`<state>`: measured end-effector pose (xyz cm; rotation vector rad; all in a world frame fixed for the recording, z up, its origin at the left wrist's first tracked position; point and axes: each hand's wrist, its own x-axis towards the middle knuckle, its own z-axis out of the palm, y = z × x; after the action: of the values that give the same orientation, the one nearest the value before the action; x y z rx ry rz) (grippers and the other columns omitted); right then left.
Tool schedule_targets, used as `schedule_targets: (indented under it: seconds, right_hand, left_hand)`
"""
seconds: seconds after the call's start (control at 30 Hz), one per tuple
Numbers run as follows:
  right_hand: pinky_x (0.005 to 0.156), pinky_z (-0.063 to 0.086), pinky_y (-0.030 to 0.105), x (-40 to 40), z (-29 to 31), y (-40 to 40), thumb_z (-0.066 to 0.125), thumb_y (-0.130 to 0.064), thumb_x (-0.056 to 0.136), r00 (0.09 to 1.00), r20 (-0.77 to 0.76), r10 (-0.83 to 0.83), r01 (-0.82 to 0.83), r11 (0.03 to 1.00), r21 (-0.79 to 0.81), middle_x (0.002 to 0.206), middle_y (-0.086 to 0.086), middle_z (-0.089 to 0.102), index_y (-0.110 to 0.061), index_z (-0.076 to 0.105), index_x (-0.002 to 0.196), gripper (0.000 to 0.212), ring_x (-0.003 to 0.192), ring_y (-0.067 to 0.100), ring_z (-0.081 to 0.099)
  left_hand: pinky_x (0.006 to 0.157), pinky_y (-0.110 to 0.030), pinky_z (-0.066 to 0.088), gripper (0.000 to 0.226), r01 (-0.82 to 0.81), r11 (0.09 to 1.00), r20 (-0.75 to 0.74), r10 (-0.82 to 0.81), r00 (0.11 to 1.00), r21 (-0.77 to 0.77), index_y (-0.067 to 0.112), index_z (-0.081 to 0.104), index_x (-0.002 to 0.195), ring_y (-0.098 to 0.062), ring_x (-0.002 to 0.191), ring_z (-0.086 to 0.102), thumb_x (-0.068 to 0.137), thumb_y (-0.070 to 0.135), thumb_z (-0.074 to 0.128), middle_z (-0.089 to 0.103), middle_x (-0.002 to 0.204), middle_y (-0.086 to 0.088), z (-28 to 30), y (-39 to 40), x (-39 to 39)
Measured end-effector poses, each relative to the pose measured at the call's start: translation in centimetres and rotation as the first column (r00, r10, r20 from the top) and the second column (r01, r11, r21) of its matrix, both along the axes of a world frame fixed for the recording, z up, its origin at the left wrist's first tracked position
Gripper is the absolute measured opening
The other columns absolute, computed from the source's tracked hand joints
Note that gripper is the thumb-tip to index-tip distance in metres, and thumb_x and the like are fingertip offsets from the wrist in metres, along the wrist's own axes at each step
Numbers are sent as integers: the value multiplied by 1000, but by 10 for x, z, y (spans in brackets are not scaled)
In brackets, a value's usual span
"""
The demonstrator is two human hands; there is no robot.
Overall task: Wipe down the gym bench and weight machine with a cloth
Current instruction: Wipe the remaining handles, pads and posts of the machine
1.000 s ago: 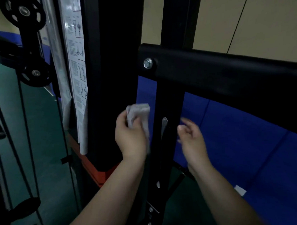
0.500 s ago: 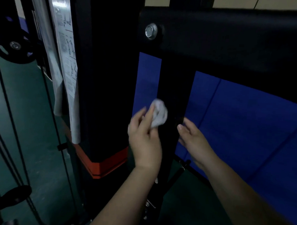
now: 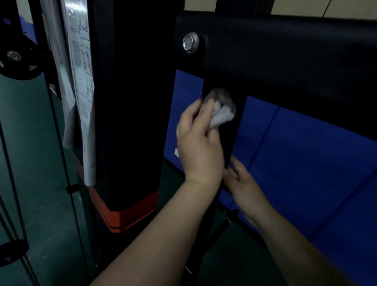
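- The weight machine (image 3: 133,98) is seen as a tall black housing with an orange base, a printed chart hung on its left face; cables and a pulley wheel (image 3: 14,57) stand further left.
- A broad black crossbar (image 3: 293,50) is bolted by a hex bolt (image 3: 190,43) to a narrow black upright post (image 3: 224,90), with blue wall mats (image 3: 311,157) behind.
- The left hand (image 3: 199,143) is curled as a grip round a bunched grey cloth (image 3: 222,109), which is pressed against the post just under the crossbar.
- The right hand (image 3: 242,183) is laid against the post lower down, fingers loosely spread, nothing held.
- Risks judged: the wad could be snagged on the bolt or crossbar edge and pulled loose; with so little cloth in contact, strips of the post could be missed; the bench is not in view and remains to be wiped.
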<state>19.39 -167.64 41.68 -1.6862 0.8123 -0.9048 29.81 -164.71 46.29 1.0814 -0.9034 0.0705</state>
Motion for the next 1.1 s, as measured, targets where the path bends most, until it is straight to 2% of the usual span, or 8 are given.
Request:
schedule_targets:
  seconds: [0.17, 0.37, 0.5, 0.6, 0.73, 0.83, 0.93, 1.1]
  right_hand:
    - [80, 40, -2, -2, -2, -3, 45, -16, 100, 1000, -9, 12, -11, 1000, 4, 108, -42, 44, -55, 38, 108, 40, 91, -34, 43]
    - [96, 43, 14, -8, -17, -3, 49, -17, 99, 996, -78, 33, -34, 999, -3, 120, -21, 62, -48, 48, 119, 37, 113, -9, 55]
    - [89, 41, 5, -9, -26, 0, 51, -11, 98, 995, -97, 24, -25, 1000, -9, 114, -34, 55, -52, 45, 113, 45, 104, -23, 50]
    - [91, 43, 7, -11, -37, -1, 53, -15, 97, 993, -120, 16, -17, 1000, -7, 111, -31, 58, -52, 46, 116, 42, 105, -18, 53]
    - [86, 45, 6, -12, -48, -1, 56, -19, 96, 992, -129, 10, -11, 1000, -5, 119, -19, 61, -36, 43, 136, 45, 105, -13, 57]
    - [84, 48, 10, -11, -51, -5, 55, -17, 96, 993, -120, 4, -5, 1000, -14, 116, -13, 66, -28, 44, 138, 44, 103, -6, 62]
    - [84, 51, 15, -12, -56, -9, 55, -14, 96, 995, -100, 2, -4, 1000, -18, 114, -9, 68, -27, 48, 135, 42, 104, 2, 64]
    - [93, 49, 20, -14, -61, -11, 53, -22, 97, 994, -108, 24, -26, 1000, -14, 119, -14, 65, -30, 44, 139, 43, 109, -2, 60]
  left_hand:
    - [105, -29, 40, 59, -53, 998, 146, 49, 988, 24, 29, 52, 134, -16, 128, 46, 87, -7, 55, 48, 137, -1, -50, -3, -4]
    - [88, -3, 38, 36, 159, 975, -206, -126, 971, 156, 30, 58, 121, 26, 103, 42, 95, 5, 54, 46, 118, 20, -100, 28, -5]
    - [86, -4, 40, 39, 244, 970, -120, -240, 963, 20, 24, 60, 122, 16, 102, 49, 91, -1, 58, 48, 109, 21, -65, 23, -1]
    - [86, -3, 38, 31, 232, 960, -122, -214, 969, 159, 22, 63, 115, 16, 104, 48, 92, 2, 57, 51, 108, 31, -118, 29, -4]
    - [74, 1, 39, 28, 303, 913, -502, -133, 854, 273, 22, 69, 105, 4, 94, 62, 94, 1, 55, 62, 96, 21, -186, 46, 14]
    - [77, 1, 38, 38, 246, 940, -467, -112, 877, 236, 30, 61, 117, 20, 89, 56, 95, 1, 52, 62, 100, 19, -163, 40, 18]
    - [83, -2, 38, 30, 214, 968, -437, -138, 889, 129, 26, 62, 119, 11, 93, 52, 95, 9, 56, 54, 112, 11, -141, 28, -7]
    - [69, -11, 48, 27, 319, 942, -738, -141, 660, 105, 5, 58, 109, -8, 87, 59, 92, 25, 64, 59, 88, 6, -202, 52, -38]
